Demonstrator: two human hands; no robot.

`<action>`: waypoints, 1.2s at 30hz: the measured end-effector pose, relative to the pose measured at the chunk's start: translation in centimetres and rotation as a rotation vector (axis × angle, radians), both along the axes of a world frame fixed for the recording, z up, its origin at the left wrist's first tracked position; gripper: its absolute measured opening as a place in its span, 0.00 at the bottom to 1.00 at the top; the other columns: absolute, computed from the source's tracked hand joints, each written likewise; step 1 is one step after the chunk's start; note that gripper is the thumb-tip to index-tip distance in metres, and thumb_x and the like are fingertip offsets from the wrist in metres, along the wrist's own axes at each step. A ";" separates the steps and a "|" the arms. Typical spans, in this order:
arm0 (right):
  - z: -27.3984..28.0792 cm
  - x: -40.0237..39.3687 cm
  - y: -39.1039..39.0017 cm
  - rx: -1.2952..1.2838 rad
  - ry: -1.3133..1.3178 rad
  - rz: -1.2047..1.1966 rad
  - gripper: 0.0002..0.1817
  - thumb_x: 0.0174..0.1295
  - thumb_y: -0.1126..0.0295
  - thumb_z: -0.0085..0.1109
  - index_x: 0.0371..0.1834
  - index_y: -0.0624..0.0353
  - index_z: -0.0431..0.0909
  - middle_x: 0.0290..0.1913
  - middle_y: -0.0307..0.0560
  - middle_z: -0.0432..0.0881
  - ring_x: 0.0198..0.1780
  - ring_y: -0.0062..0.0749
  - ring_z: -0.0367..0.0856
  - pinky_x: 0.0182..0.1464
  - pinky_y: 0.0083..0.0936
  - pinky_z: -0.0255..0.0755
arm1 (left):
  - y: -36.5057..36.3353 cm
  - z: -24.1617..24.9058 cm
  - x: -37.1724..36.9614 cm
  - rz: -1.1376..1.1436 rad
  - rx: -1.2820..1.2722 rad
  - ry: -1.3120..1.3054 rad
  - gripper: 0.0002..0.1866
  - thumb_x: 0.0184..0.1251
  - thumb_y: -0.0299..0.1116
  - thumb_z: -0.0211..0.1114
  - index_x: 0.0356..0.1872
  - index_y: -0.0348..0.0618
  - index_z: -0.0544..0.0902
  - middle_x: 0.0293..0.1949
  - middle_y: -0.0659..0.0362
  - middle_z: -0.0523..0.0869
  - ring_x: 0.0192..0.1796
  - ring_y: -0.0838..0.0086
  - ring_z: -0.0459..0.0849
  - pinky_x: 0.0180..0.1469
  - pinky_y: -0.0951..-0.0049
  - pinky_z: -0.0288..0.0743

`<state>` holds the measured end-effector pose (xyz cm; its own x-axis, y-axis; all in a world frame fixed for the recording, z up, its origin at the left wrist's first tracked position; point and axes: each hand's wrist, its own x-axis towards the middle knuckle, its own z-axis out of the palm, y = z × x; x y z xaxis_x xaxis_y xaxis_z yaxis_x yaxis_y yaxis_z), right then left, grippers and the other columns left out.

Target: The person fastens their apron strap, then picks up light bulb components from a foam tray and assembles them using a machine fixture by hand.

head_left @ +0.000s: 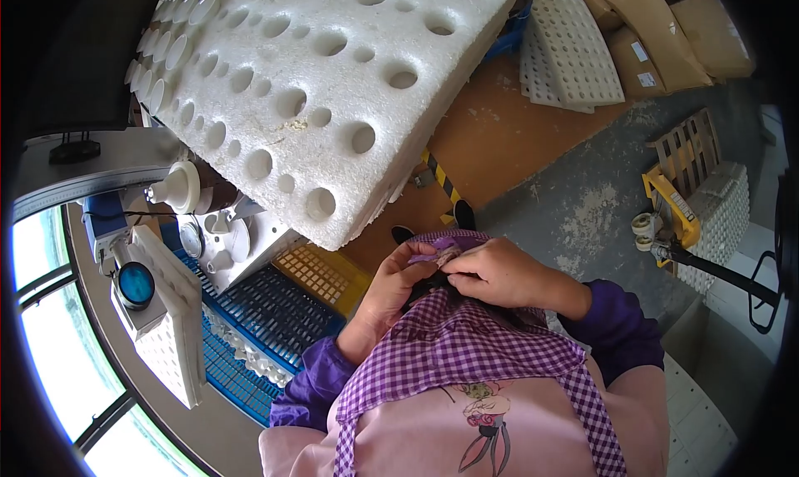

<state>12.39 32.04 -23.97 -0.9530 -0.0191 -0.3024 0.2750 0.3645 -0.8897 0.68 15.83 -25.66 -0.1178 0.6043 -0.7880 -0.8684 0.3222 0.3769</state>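
My left hand (389, 284) and my right hand (506, 274) meet in front of my waist, with fingers closed. Between their fingertips is a bunched bit of purple cloth (424, 249), with something small and brownish beside it that I cannot make out. Just below the hands, the purple checked apron (466, 340) is lifted in folds, and a dark patch shows under the fingers. Purple sleeves (612, 327) cover my forearms down to the wrists.
A large white foam board (316, 94) with rows of holes fills the upper left, white cups (179, 51) in its far holes. Blue crates (258, 310) and a yellow crate (320, 269) stand left. Foam sheets (570, 48), brown sacks (666, 27) and a yellow pallet jack (672, 206) lie right.
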 end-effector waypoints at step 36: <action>-2.1 3.5 0.3 -0.458 -0.134 -0.181 0.26 0.56 0.54 0.66 0.47 0.67 0.77 0.42 0.51 0.82 0.45 0.32 0.81 0.51 0.27 0.71 | 0.3 -0.3 1.5 -0.132 0.047 0.020 0.05 0.70 0.29 0.57 0.38 0.43 0.80 0.36 0.69 0.80 0.38 0.86 0.76 0.45 0.85 0.69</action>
